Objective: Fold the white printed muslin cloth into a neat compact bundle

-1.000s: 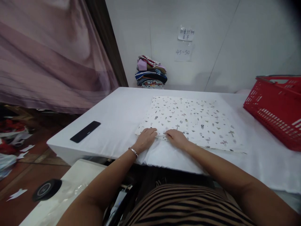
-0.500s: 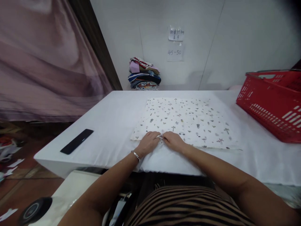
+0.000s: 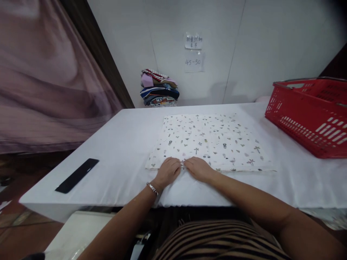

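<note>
A white cloth (image 3: 206,137) with a small print of palm trees and leaves lies flat, folded into a rectangle, on the white-covered table (image 3: 119,151). At its near edge, left of the middle, my left hand (image 3: 168,171) pinches the fabric with curled fingers. My right hand (image 3: 199,169) is close beside it, also closed on the same edge, thumbs almost touching. What the fingertips grip is partly hidden under the hands. A metal bracelet (image 3: 152,188) circles my left wrist.
To the right stands a red plastic basket (image 3: 300,115). A flat black phone-like slab (image 3: 77,176) lies on the table's left. Folded fabrics (image 3: 159,88) are stacked at the back against the wall, below paper signs (image 3: 193,52). A pink curtain (image 3: 48,79) hangs left.
The view has shifted slightly, so the cloth, table and basket appear a little further left. Both hands stay at the cloth's near edge, their grip much the same.
</note>
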`<move>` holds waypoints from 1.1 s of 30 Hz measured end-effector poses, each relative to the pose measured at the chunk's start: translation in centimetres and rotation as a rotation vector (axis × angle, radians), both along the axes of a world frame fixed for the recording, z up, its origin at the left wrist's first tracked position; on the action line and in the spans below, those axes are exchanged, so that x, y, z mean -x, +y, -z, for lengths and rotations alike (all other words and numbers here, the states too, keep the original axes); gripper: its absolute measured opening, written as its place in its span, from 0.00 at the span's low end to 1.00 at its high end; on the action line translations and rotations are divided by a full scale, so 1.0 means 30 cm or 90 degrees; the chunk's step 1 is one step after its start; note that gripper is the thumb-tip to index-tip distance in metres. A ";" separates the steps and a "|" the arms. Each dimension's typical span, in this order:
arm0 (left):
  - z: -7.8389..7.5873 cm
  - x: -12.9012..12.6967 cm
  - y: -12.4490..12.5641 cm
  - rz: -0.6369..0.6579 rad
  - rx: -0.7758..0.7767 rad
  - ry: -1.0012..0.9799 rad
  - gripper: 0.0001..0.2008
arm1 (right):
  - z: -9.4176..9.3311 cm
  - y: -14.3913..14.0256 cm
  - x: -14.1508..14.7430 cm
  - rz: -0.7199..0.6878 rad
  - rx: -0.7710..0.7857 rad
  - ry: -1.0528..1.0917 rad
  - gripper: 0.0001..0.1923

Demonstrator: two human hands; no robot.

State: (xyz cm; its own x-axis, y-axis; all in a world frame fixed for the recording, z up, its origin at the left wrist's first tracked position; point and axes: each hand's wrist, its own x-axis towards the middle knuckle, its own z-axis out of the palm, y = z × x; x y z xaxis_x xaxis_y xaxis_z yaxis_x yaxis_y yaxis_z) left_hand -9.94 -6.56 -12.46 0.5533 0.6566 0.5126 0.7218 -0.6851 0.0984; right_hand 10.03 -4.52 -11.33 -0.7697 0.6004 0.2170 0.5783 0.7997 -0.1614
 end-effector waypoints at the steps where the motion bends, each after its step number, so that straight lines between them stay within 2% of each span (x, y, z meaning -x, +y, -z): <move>1: 0.000 0.000 0.000 -0.002 0.005 0.000 0.05 | -0.003 -0.001 -0.005 0.004 0.014 0.000 0.12; 6: 0.002 0.002 0.002 -0.003 0.035 0.005 0.06 | -0.002 0.000 -0.047 0.045 0.082 0.022 0.16; 14: -0.011 -0.011 0.008 -0.024 0.048 0.027 0.04 | 0.007 -0.018 -0.102 0.040 0.094 0.041 0.17; 24: -0.018 -0.012 0.008 -0.018 0.061 0.014 0.03 | 0.000 -0.009 -0.089 0.032 0.030 -0.002 0.14; 33: -0.009 -0.011 0.007 -0.014 0.055 0.019 0.04 | 0.007 -0.001 -0.079 0.055 0.039 0.004 0.11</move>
State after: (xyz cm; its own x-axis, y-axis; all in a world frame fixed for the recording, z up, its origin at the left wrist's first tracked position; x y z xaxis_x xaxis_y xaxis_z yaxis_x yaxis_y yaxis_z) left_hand -9.60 -6.34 -12.20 0.5523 0.7101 0.4366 0.7401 -0.6588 0.1352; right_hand 12.40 -4.56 -11.53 -0.7137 0.6764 0.1821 0.6433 0.7358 -0.2117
